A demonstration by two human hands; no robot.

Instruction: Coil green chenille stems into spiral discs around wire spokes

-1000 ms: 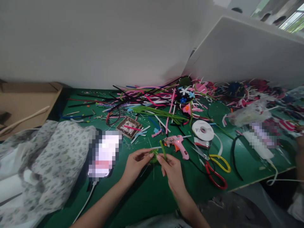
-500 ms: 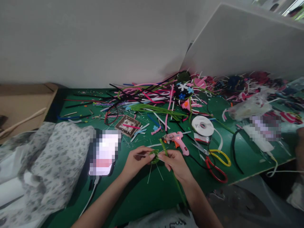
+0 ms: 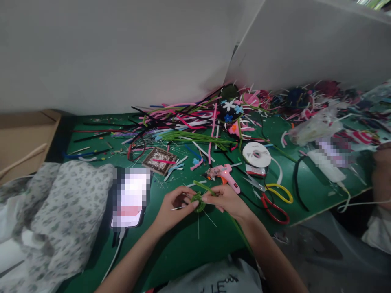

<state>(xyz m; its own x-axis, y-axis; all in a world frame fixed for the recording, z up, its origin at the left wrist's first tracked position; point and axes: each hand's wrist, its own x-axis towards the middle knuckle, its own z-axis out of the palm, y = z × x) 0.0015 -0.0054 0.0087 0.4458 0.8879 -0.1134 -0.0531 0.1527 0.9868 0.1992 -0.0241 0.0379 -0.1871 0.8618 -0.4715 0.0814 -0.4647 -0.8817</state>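
Observation:
My left hand (image 3: 172, 207) is closed, thumb and fingers pinching a small round green woven piece (image 3: 199, 206). Thin pale wires stick out of this piece, two pointing down towards me and one to the left. On its right side my right hand (image 3: 227, 200) is closed on a fuzzy green pipe cleaner (image 3: 241, 232). One end of the strand rises past the fingers over the piece, while its long tail hangs towards my lap. Just beyond my right hand lies a pink glue gun (image 3: 225, 174) with its light on. My fingers hide part of the weaving.
Scissors (image 3: 277, 204) with red and yellow handles and a white ribbon roll (image 3: 256, 154) lie at right. Green pipe cleaners (image 3: 195, 137) are bundled behind. A lit phone (image 3: 131, 199) and patterned cloth (image 3: 73, 203) are at left. Another person's arm (image 3: 381, 175) shows at the right edge.
The green piece has turned between my hands, its wires now pointing further right. The strand's upper end has tipped left over the piece. The whole view has shifted slightly.

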